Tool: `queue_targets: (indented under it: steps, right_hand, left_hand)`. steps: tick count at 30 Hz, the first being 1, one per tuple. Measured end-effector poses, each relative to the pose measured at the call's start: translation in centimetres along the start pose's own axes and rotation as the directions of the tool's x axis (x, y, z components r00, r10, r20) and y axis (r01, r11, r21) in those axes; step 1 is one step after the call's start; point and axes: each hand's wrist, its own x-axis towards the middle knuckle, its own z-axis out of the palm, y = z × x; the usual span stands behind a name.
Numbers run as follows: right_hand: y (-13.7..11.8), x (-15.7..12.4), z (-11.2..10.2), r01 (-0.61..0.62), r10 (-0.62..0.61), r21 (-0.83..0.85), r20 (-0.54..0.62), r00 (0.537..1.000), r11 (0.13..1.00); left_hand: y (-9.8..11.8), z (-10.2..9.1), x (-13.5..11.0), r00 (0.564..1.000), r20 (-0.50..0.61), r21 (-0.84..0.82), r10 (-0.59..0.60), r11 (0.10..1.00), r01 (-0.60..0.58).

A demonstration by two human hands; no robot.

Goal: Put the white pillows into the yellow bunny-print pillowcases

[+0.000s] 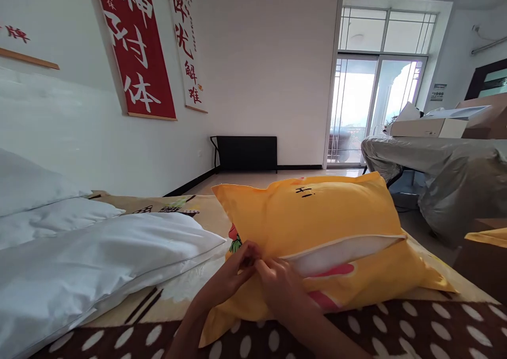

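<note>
A yellow pillowcase (336, 211) with the word "Hi" and pink prints lies in front of me, plump with a white pillow (340, 254) inside. Its long opening gapes on the right half, and the white filling shows through there. At the left end of this opening, my left hand (242, 264) pinches the yellow cloth with bent fingers. Close beside it, my right hand (280, 281) is closed on the edge of the same opening. The fingertips of both hands nearly meet, and what lies exactly between them is partly hidden.
White pillows (119, 248) are piled on the left. Beneath everything spreads a brown and cream patterned blanket (356, 322). A table under grey plastic (435, 153) carries boxes on the right, and a bit of yellow cloth (489, 237) lies at the right edge.
</note>
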Motion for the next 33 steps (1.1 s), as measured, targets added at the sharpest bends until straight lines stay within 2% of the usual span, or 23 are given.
queue_targets:
  steps: [4, 9, 12, 17, 19, 21, 24, 26, 28, 33]
  right_hand:
    - [-0.2, -0.9, 0.5, -0.026, 0.027, 0.027, -0.038, 0.999, 0.999]
    - [0.3, -1.7, 1.2, -0.142, 0.141, -0.015, -0.065, 0.988, 0.99]
    - [1.3, -2.2, 1.0, -0.213, 0.213, 0.018, -0.134, 0.968, 0.977]
    - [2.6, -3.3, 0.8, -0.135, 0.177, 0.163, -0.285, 0.942, 0.977]
    - [2.7, -3.7, 0.8, -0.129, 0.194, 0.22, -0.309, 0.931, 0.967]
    - [2.7, -4.0, 0.8, -0.122, 0.21, 0.268, -0.326, 0.922, 0.956]
    - [2.9, -4.2, 0.8, -0.075, 0.195, 0.333, -0.342, 0.919, 0.94]
    - [3.1, -4.2, 0.9, -0.046, 0.172, 0.348, -0.34, 0.924, 0.936]
    - [3.2, -4.1, 0.8, -0.022, 0.143, 0.32, -0.361, 0.921, 0.947]
    - [3.3, -3.7, 0.3, 0.01, 0.05, 0.118, -0.494, 0.868, 0.993]
  left_hand:
    - [-0.1, 0.0, 0.2, 1.0, 0.016, 0.014, 0.012, 1.0, -0.012]
    - [0.3, 0.0, -0.1, 1.0, 0.008, 0.135, 0.002, 0.991, -0.003]
    - [0.4, -0.2, -0.2, 1.0, 0.005, 0.169, -0.012, 0.986, 0.011]
    - [1.1, 0.7, 0.3, 1.0, -0.029, 0.252, 0.012, 0.968, -0.004]
    - [1.8, 1.6, 0.5, 0.997, -0.057, 0.352, 0.049, 0.936, -0.025]
    - [2.5, 2.5, 0.6, 0.989, -0.077, 0.498, 0.13, 0.864, -0.075]
    - [2.7, 3.7, 0.7, 0.966, -0.027, 0.662, 0.257, 0.729, -0.176]
    - [2.2, 4.3, 0.9, 0.954, 0.002, 0.704, 0.299, 0.677, -0.214]
    - [1.4, 4.6, 1.1, 0.942, -0.004, 0.731, 0.335, 0.644, -0.226]
    - [-0.1, 4.8, 1.6, 0.931, -0.027, 0.759, 0.363, 0.614, -0.218]
